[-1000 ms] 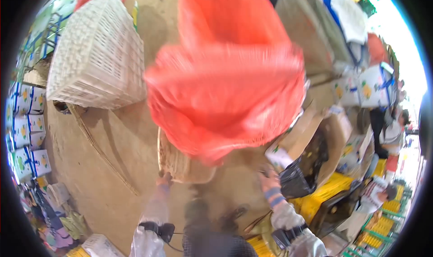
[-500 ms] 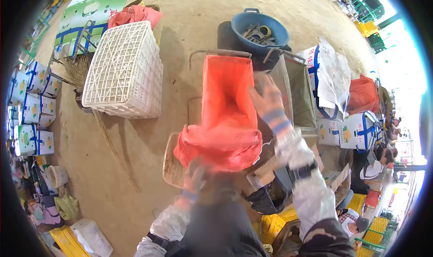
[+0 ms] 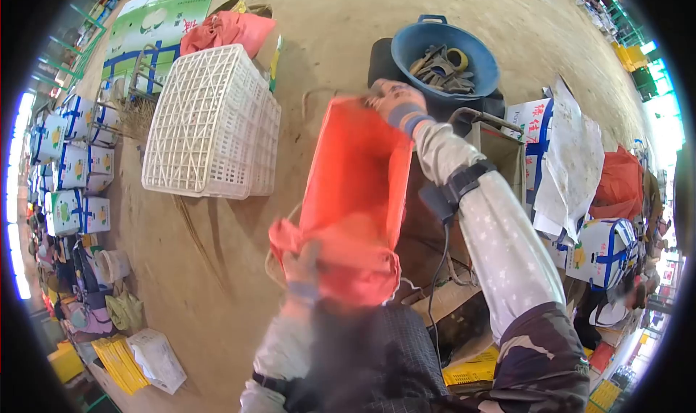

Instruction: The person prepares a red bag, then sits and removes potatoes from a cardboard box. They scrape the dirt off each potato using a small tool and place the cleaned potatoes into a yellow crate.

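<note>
A red bag (image 3: pixel 351 174) is stretched as a lining over a rectangular frame in front of me, its mouth facing up and its inside in shadow. The near edge is folded over in a bunched cuff. My right hand (image 3: pixel 399 103), gloved, has its fingers closed over the far rim of the bag. At the near left corner, my left hand (image 3: pixel 301 267) grips the folded red cloth; motion blurs its fingers. Part of a metal handle shows beyond the far left corner of the frame.
White plastic crates (image 3: pixel 210 123) stand to the left. A blue basin (image 3: pixel 444 58) holding gloves and a roll of tape sits beyond my right hand. Right of the bag are a handled container (image 3: pixel 500 141) and cartons (image 3: pixel 602 253). A dark cable (image 3: pixel 433 286) hangs from my right wrist.
My right hand has moved from the bag's right side to its far rim and closed there. My left hand has come onto the cuff. The bag has tilted and shifted slightly.
</note>
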{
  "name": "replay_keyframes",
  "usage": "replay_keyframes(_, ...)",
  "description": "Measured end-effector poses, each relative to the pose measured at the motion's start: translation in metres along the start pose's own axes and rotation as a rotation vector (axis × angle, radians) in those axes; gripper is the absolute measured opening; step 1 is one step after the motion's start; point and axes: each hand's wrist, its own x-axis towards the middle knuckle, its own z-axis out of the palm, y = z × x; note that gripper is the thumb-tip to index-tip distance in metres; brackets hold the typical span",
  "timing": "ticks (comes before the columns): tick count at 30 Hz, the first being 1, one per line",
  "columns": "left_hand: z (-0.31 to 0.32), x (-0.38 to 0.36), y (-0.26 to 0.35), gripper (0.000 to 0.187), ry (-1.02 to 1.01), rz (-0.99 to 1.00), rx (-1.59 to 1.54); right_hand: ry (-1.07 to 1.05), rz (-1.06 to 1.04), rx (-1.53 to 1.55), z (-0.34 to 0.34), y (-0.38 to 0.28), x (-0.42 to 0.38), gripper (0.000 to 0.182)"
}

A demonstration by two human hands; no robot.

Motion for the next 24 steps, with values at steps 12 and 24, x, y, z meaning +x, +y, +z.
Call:
replay_keyframes(12,0.015,0.13,0.149,0.03,-0.348,0.04,0.113,0.284,0.465,0.17,0.022,0.065,0.014,0.049)
replay_keyframes(24,0.034,0.162,0.222,0.039,-0.461,0.029,0.368,0.401,0.625,0.047,0.036,0.096,0.019,0.053)
